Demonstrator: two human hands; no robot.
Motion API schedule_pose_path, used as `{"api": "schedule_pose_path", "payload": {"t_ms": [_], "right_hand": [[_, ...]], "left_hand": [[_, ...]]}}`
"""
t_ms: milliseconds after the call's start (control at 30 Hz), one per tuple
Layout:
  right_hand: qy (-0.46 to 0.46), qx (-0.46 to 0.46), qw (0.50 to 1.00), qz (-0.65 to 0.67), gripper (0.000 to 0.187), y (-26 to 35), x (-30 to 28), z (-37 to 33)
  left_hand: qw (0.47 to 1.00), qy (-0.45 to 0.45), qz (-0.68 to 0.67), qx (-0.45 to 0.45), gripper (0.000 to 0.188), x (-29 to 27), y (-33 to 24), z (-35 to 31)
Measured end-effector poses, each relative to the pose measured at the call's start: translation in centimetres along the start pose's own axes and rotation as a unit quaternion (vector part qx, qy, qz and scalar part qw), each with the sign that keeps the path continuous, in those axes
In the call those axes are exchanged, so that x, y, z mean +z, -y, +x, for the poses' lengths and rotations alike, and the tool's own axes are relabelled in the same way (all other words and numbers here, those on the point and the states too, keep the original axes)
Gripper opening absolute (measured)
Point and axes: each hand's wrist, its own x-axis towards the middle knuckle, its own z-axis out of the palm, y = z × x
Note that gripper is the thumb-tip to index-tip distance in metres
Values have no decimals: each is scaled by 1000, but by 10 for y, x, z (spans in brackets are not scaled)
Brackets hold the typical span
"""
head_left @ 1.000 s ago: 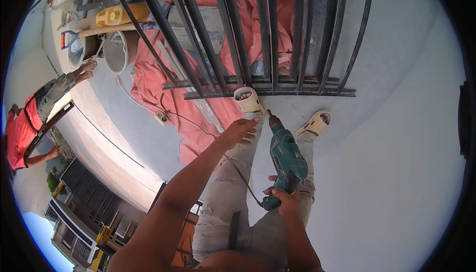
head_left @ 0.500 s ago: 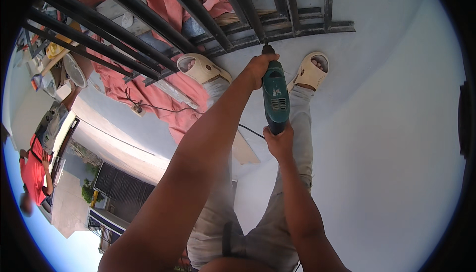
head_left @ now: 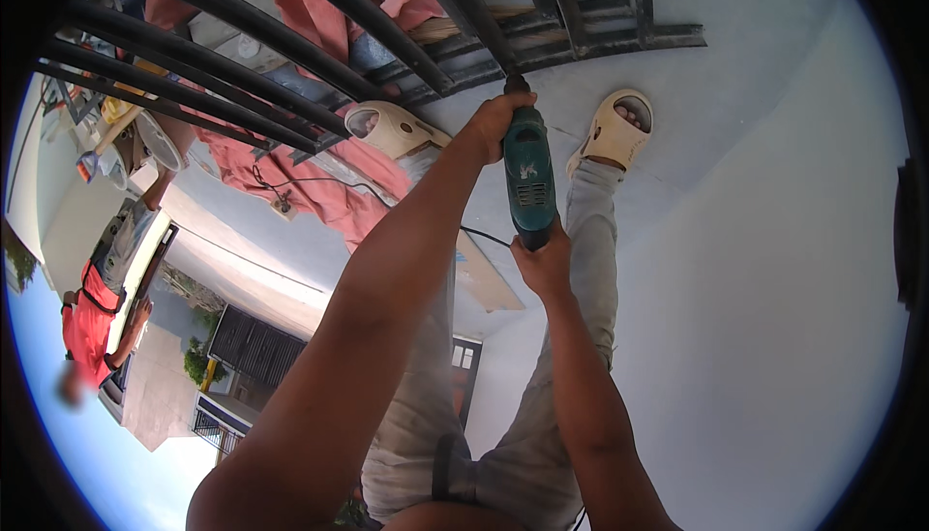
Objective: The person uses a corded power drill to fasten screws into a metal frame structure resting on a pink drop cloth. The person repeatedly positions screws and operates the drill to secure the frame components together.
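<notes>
A dark green power drill (head_left: 529, 168) is held in both hands, its nose against the lower rail of a black metal railing (head_left: 464, 8). Near its front end my left hand (head_left: 500, 124) is closed around the body. At the back end my right hand (head_left: 544, 258) grips the handle; the trigger is hidden. The drill's tip meets the foot of one upright bar, and the bit itself cannot be made out. A black cord (head_left: 484, 235) runs off to the left behind my left forearm.
My feet in beige clogs (head_left: 615, 132) stand either side of the drill. Pink cloth (head_left: 281, 182) lies under and beside the railing, with a board and a cord on it. A pale wall (head_left: 755, 289) rises on the right. A person in a red shirt (head_left: 92, 313) stands far left.
The view has tilted slightly, so the person and buildings at left appear shifted right. The drill remains in both hands against the rail, a little farther left in the picture.
</notes>
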Motion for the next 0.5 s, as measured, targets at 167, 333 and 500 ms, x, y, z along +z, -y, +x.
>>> {"api": "schedule_pose_path", "payload": {"t_ms": [167, 333, 500], "right_hand": [[6, -35, 998, -59, 89, -6, -2, 3], [6, -32, 998, -60, 91, -9, -4, 4], [18, -16, 999, -46, 89, -10, -6, 4]], "left_hand": [[999, 3, -35, -27, 33, -7, 4, -2], [999, 14, -50, -17, 32, -7, 8, 0], [1000, 4, -29, -11, 31, -5, 7, 1]]}}
